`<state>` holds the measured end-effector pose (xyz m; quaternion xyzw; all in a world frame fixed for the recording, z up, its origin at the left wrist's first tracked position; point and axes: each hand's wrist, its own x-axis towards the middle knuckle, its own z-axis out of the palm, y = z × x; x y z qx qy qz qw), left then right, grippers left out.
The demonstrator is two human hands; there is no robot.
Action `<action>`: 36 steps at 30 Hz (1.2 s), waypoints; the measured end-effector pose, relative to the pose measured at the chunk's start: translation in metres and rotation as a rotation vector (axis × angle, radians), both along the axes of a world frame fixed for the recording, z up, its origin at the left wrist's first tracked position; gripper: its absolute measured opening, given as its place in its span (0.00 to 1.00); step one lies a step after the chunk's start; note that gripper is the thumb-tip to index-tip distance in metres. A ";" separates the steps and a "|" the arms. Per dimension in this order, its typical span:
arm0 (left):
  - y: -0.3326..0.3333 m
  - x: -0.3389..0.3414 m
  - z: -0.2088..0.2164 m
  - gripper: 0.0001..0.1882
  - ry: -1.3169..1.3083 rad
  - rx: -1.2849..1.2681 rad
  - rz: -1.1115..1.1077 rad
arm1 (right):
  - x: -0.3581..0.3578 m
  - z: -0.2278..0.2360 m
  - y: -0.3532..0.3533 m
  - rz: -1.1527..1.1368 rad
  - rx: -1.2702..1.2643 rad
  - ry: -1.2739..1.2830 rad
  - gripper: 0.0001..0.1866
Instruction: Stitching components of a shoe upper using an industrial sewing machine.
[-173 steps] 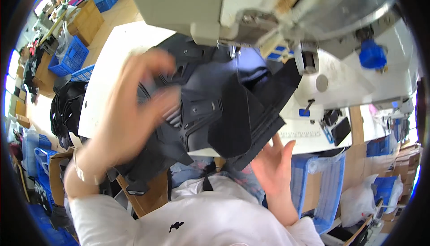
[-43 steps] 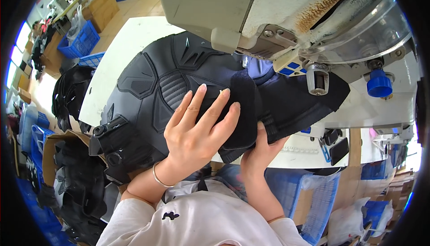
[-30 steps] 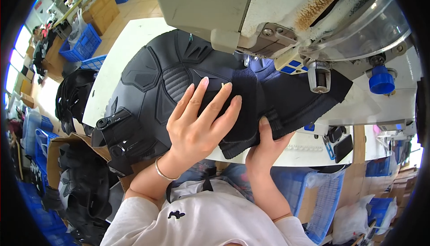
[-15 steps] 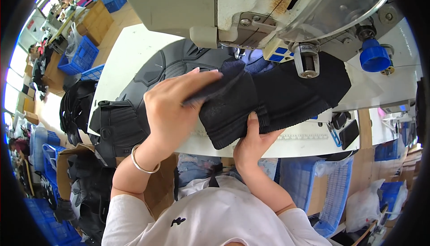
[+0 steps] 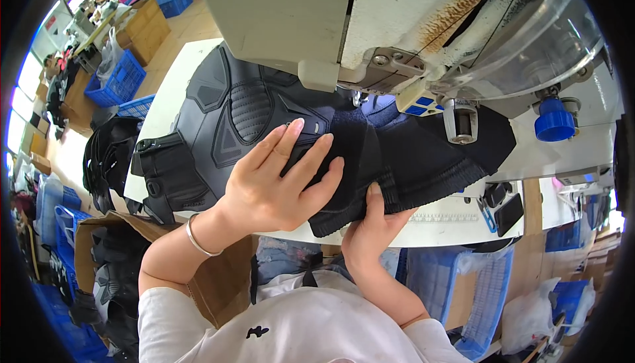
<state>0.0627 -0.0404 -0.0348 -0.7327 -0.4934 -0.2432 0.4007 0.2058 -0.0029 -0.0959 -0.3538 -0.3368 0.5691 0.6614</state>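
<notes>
Under the machine (image 5: 278, 19), cloth (image 5: 436, 148) runs long rightward; left hand (image 5: 272, 188) splayed atop, right hand (image 5: 372, 234), nearer its middle, pinching edge

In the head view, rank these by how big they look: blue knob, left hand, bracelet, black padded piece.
1. Black padded piece
2. Left hand
3. Blue knob and bracelet, unranked: their spans look alike, though the bracelet is only a thin band.
</notes>
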 end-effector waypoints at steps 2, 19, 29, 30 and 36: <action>0.000 -0.001 0.000 0.11 0.014 -0.002 0.006 | 0.000 0.005 -0.002 0.027 -0.030 0.077 0.38; 0.016 -0.032 0.006 0.11 0.048 0.006 -0.152 | -0.018 0.010 -0.013 0.005 -0.019 0.146 0.33; 0.032 -0.054 0.013 0.13 0.064 -0.057 -0.295 | -0.026 -0.003 -0.018 -0.035 0.022 0.108 0.33; 0.035 -0.058 0.013 0.14 0.054 -0.049 -0.328 | -0.026 -0.004 -0.018 -0.037 0.027 0.080 0.34; 0.044 -0.072 0.005 0.14 0.033 -0.056 -0.398 | -0.030 -0.006 -0.018 -0.035 0.034 0.092 0.33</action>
